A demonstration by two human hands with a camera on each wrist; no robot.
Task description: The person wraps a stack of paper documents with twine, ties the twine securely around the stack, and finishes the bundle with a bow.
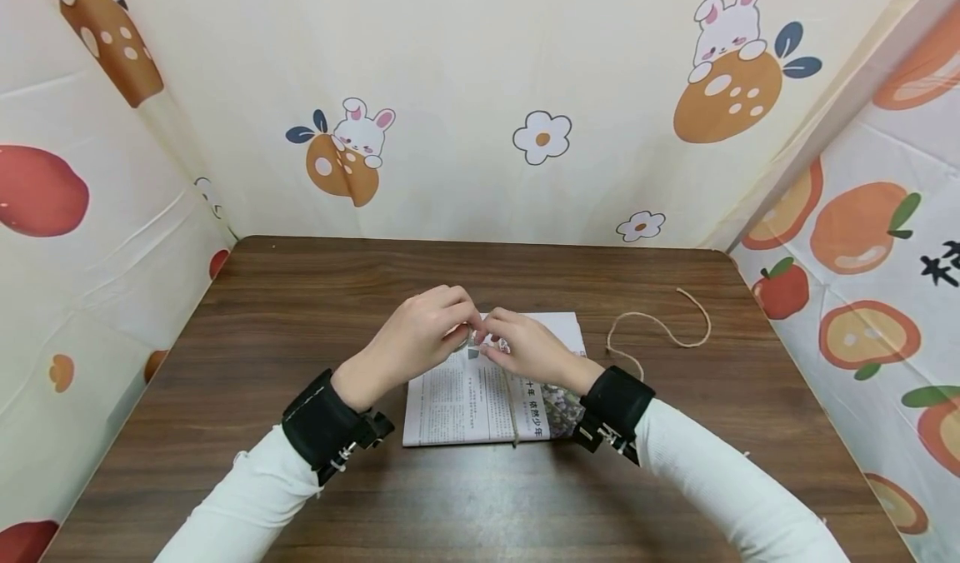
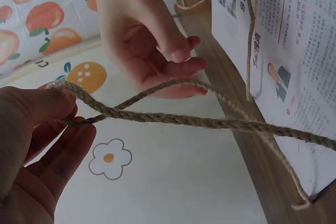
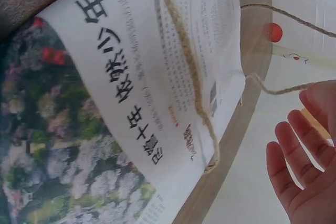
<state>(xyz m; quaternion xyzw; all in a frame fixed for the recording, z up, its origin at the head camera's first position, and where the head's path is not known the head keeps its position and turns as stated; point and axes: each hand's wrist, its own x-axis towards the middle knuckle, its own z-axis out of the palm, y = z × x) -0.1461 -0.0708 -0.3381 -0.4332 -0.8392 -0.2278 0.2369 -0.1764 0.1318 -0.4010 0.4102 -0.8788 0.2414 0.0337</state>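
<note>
A folded printed newspaper (image 1: 465, 401) lies on the table, with a flower photo (image 3: 79, 145) on one part. Beige twine (image 3: 184, 51) runs across its face and round its lower edge. In the left wrist view, my left hand (image 2: 31, 140) pinches the twine near a frayed end (image 2: 60, 85), and two strands cross just beyond the fingertips. My right hand (image 2: 149, 40) is close by, fingers loosely bent, beside a curved strand (image 2: 181, 81). From the right wrist view, that hand's fingers (image 3: 299, 150) look spread and relaxed, with twine passing by the thumb. In the head view, both hands meet above the newspaper.
A loose length of twine (image 1: 660, 321) curls over the wooden table (image 1: 300, 313) right of the newspaper. Printed cloth walls (image 1: 450, 47) with fruit and rabbits enclose the table's back and sides. Black cameras are strapped on both wrists.
</note>
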